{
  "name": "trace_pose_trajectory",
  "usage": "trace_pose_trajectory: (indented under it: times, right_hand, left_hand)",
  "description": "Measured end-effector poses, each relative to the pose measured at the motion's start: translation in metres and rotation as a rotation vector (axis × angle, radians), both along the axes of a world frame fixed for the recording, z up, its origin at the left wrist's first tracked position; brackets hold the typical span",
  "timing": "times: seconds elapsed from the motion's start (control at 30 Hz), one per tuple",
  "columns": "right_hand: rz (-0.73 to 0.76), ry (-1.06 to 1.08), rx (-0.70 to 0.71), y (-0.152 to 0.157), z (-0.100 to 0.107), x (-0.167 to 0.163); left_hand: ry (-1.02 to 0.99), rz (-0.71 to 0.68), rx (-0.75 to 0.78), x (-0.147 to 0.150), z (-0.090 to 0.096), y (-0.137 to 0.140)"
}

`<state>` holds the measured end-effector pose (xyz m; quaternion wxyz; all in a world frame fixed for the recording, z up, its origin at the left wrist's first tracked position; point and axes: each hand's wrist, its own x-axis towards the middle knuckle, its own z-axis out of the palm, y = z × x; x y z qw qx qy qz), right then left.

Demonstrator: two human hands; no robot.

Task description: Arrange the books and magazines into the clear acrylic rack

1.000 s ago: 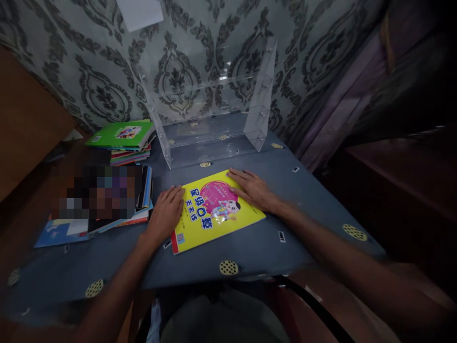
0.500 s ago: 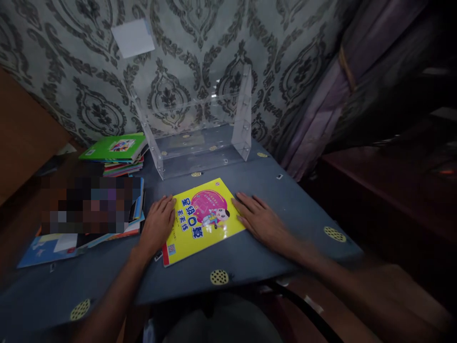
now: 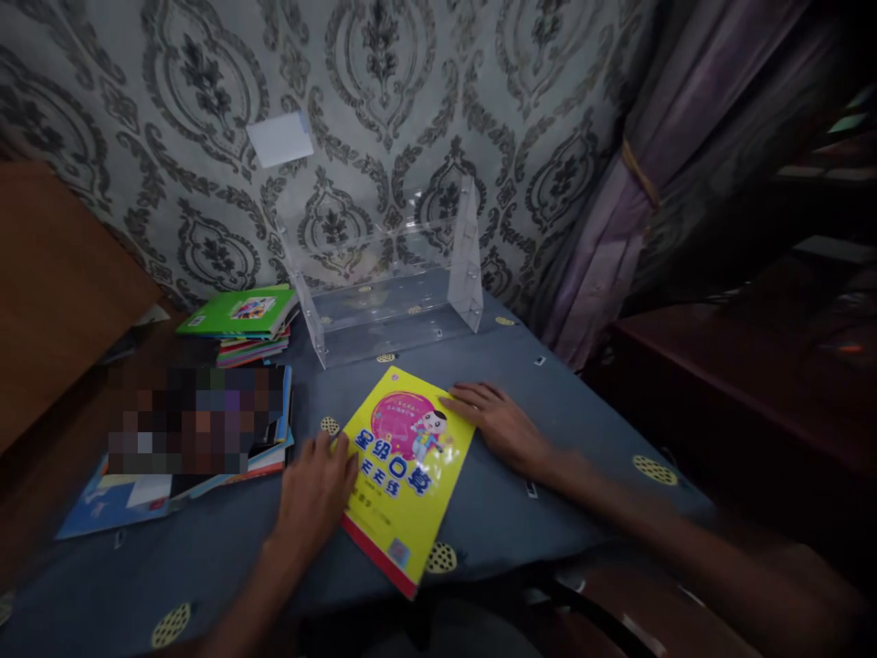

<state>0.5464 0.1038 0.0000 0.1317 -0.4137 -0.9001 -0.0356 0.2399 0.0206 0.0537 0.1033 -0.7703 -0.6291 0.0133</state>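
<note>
A yellow workbook (image 3: 404,466) with a pink circle, a cartoon child and blue lettering lies on the blue tablecloth, turned at a slant. Its red-edged bottom end points toward me. My left hand (image 3: 315,489) rests at the book's left edge, fingers stretched forward and fingertips touching the cover's side. On the opposite side, my right hand (image 3: 503,425) lies low with extended fingers over the upper right corner. Neither hand is wrapped round the book; the thumbs are mostly hidden.
Behind the book stands a clear acrylic rack (image 3: 466,260). A stack of books topped by a green one (image 3: 219,313) sits at the back left, with more books (image 3: 102,507) in front, partly blurred out. A purple curtain (image 3: 603,256) hangs beyond the table's right side.
The workbook has turned clockwise, its bottom end swinging toward me and to the right. My hands have stayed at its two sides. The view has tilted up slightly.
</note>
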Motion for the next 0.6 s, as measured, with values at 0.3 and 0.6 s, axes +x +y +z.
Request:
trace_pose_trajectory:
  times: [0.3,0.6]
  right_hand:
    - [-0.017,-0.083,-0.018,0.089,0.026,-0.034]
    - [0.127,0.139,-0.213,0.023,0.028,-0.124]
  left_hand:
    - [-0.085,-0.103,-0.152,0.028,0.01,0.009]
    - [-0.285,-0.179,0.106,0.009,-0.032,0.085]
